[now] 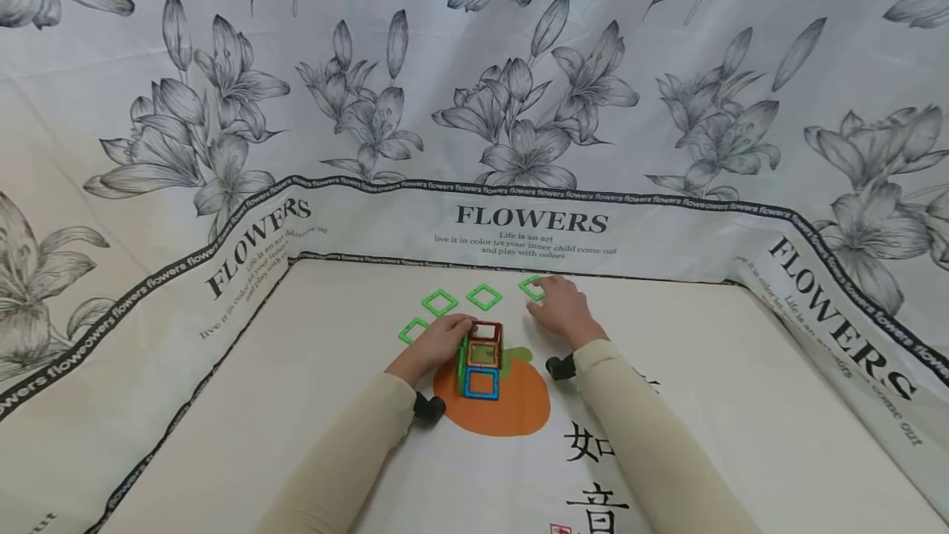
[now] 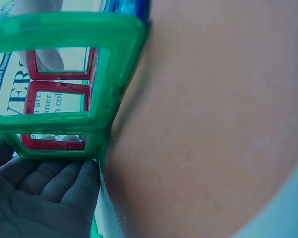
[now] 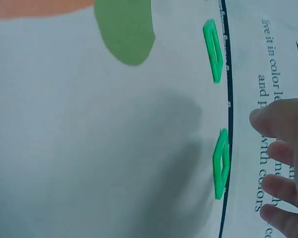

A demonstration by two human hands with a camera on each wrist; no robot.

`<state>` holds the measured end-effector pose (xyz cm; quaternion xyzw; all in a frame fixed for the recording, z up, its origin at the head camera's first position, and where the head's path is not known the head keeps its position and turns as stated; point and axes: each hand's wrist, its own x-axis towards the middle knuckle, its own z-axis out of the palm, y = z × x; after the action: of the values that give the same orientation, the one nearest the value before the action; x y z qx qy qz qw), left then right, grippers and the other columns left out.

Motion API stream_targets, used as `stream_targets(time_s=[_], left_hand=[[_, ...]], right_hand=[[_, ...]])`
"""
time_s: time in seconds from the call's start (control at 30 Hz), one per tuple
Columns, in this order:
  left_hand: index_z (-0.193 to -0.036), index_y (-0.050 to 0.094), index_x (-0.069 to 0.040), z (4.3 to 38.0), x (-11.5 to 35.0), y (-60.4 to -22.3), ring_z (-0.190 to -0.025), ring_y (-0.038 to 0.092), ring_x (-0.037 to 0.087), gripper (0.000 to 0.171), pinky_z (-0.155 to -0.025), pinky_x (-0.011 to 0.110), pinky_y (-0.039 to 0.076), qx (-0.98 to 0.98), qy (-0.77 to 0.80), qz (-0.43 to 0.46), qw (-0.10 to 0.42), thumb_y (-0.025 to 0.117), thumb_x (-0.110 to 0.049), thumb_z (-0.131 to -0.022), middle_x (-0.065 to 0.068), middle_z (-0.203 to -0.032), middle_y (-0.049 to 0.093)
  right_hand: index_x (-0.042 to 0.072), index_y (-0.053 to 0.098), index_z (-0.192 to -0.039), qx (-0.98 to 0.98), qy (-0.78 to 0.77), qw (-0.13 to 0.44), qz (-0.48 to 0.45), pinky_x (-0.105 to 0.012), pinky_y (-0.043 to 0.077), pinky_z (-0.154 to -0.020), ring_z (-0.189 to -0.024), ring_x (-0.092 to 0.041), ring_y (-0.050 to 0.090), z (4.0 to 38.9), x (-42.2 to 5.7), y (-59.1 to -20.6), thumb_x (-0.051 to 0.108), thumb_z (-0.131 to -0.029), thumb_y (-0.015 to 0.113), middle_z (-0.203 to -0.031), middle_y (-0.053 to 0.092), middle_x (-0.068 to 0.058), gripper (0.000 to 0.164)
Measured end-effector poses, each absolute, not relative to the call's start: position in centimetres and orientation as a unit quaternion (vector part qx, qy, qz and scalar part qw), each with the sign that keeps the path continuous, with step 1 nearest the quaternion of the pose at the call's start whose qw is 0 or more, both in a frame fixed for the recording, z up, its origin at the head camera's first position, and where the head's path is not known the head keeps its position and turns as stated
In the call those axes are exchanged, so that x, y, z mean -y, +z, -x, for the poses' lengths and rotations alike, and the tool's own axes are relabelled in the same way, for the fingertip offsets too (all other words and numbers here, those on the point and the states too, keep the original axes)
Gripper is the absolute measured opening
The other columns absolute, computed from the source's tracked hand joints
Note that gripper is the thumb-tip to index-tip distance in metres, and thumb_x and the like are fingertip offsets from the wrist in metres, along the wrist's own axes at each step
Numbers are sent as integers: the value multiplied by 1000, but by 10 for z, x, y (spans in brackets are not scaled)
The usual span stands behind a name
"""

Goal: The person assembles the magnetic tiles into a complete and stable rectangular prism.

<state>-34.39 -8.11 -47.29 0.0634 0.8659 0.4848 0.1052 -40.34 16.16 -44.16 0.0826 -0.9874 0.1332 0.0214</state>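
An upright block of magnetic building tiles (image 1: 482,383), with red, orange, blue and green frames, stands on the orange printed fruit. My left hand (image 1: 445,338) holds its far left end. In the left wrist view, the fingers (image 2: 64,183) lie against the bottom of the green frame (image 2: 64,29), and fingertips show through its lower window. My right hand (image 1: 563,309) hovers by a green square tile (image 1: 530,288) near the back edge, with thumb and fingers apart. In the right wrist view, the hand (image 3: 288,158) is empty and the green tile (image 3: 221,163) lies apart from it.
More green square tiles lie toward the back: one at the middle (image 1: 484,297), one left of it (image 1: 440,302), and one partly behind my left hand (image 1: 413,330). A flower-printed cloth wall (image 1: 519,229) rises behind the table. Black lettering (image 1: 589,442) marks the mat.
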Motion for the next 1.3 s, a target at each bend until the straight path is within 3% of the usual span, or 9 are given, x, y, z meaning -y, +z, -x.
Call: stream_targets(time_s=[0.7,1.17,1.3], left_hand=[[-129,61,-15,343,79,-473,-126,51,23,43,-110,49,39,-856,503,-62,102,36,-40,-104,5,-132,60],[-134,58,-17,341,78,-474,-123,52,20,45,-110,47,39,-854,507,-53,105,37,-43,-104,2,-130,60],[-134,57,-17,341,79,-473,-124,52,21,45,-111,47,38,-854,507,-51,106,36,-42,-104,3,-130,61]], right_hand=[[4,41,-144,975,215,-19,-43,-53,26,-117,-141,-39,31,438,-165,-460,30,-92,54,-153,34,-19,60],[7,40,-146,977,199,-67,-31,-56,27,-115,-140,-39,33,441,-163,-466,29,-95,52,-151,36,-20,57],[5,45,-142,977,196,-78,-32,-56,32,-113,-135,-40,39,441,-161,-465,31,-96,52,-145,44,-20,53]])
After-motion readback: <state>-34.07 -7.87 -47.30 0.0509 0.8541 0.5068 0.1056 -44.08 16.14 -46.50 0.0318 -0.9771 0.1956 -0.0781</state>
